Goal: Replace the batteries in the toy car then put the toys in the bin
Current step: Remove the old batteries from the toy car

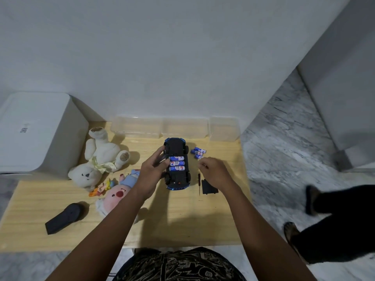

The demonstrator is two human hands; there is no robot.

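Observation:
A blue toy car lies upside down mid-table, its battery bay uncovered with three blue batteries inside. My left hand grips the car's left side. My right hand hovers to the right of the car with loosely curled fingers and nothing in them. Several loose batteries lie just beyond that hand. The black battery cover and a small screwdriver rest under my right wrist. A white bin stands at the far left.
A white teddy bear, a pink plush doll, a small colourful toy and a black remote lie on the wooden table. Three clear tubs line the wall. Another person's legs stand at right.

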